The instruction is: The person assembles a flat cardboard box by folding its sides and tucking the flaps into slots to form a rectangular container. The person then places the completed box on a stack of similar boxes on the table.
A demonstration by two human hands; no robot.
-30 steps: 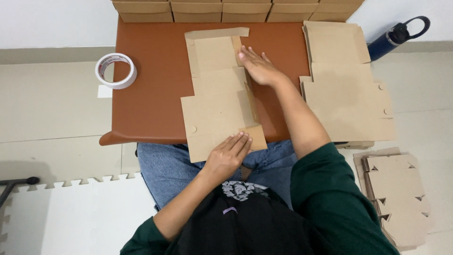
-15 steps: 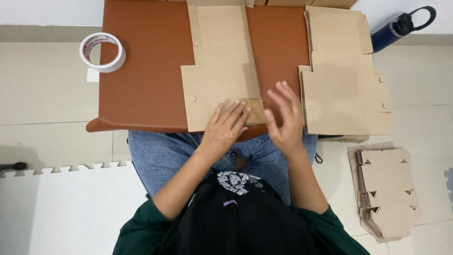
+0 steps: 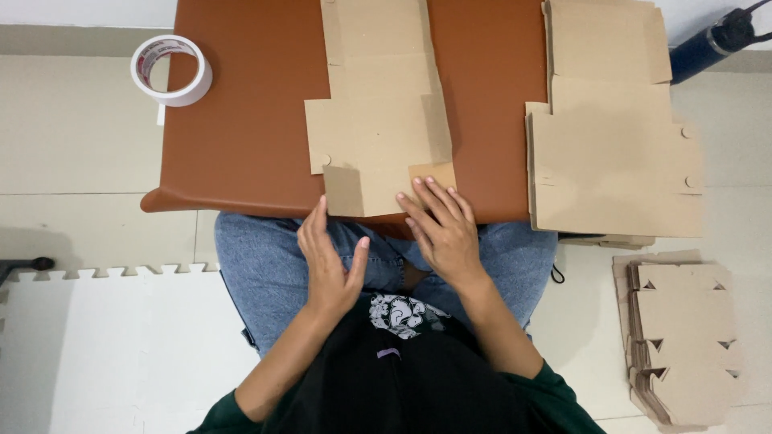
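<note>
Cardboard box blank lies flat on the brown table, its near edge overhanging. Right hand rests spread fingers on its near flap, gripping nothing; left hand hovers open beside. Uneven pressure there could skew the blank or crease the flap.

Left hand: open, held on edge with the palm turned inward, fingers straight and together, thumb spread apart. It grips nothing. Fingertips lie at the near edge of the desk, the wrist below that edge. The forearm is bare and runs back toward the body.

Right hand: open and flat, palm down, fingers slightly fanned, fingertips reaching just over the near edge of the desk. It grips nothing. The forearm is bare to a dark green sleeve, angled outward from the desk edge.
</note>
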